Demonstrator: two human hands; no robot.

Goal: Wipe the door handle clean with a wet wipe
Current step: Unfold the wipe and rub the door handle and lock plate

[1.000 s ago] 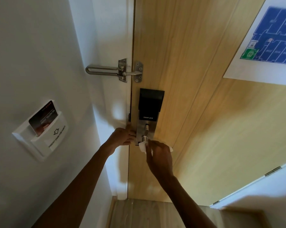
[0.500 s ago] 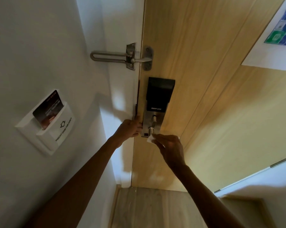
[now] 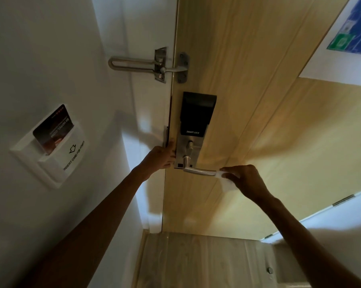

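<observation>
A silver lever door handle sticks out to the right from a smart lock plate on the wooden door. My right hand pinches a white wet wipe wrapped over the free tip of the handle. My left hand rests flat on the door edge just left of the lock plate, fingers together, holding nothing.
A metal swing-bar door guard bridges frame and door above the lock. A key-card holder with a card in it sits on the white wall at left. An evacuation plan sheet hangs at upper right. A floor doorstop sits below.
My right hand has slid the wipe from the base of the handle rightward to its tip, so the lever is now uncovered. The left hand stays by the lock plate.
</observation>
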